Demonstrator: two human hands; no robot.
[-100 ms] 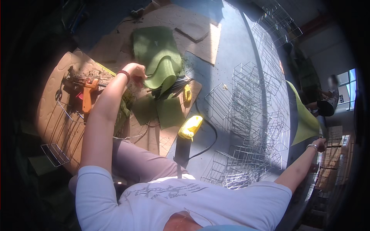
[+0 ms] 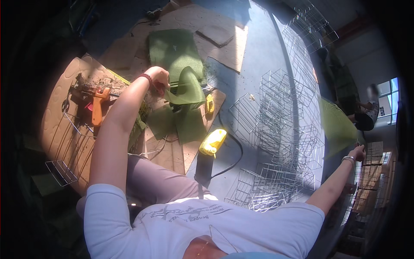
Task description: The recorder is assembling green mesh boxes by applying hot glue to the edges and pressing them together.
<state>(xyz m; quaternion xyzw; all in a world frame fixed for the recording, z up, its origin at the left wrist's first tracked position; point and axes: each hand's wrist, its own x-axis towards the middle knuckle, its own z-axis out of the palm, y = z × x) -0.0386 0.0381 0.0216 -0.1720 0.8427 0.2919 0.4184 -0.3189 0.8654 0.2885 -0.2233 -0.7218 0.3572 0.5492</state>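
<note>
My left hand (image 2: 160,78), with a dark red bead bracelet at its wrist, is closed on the near corner of a thin green sheet (image 2: 190,88). That sheet curls up off a pile of green sheets (image 2: 171,45) on the cardboard. Out to the far right, my right hand (image 2: 357,152) is closed on the lower edge of another green sheet (image 2: 338,126), which hangs spread and looks see-through. Its fingertips are small and partly hidden. Left of my left forearm, an orange glue gun (image 2: 99,105) lies on a cardboard-covered surface.
Many wire frames (image 2: 276,121) are heaped at right of centre. A yellow tool (image 2: 213,142) with a black cord stands near my knee, and a smaller yellow tool (image 2: 209,104) lies beside dark green pieces (image 2: 189,126). At the far right is another person (image 2: 366,114).
My left hand rises slightly, and the curled sheet shifts, its corner opening toward me. My right hand moves up a little, and its sheet swings and billows.
</note>
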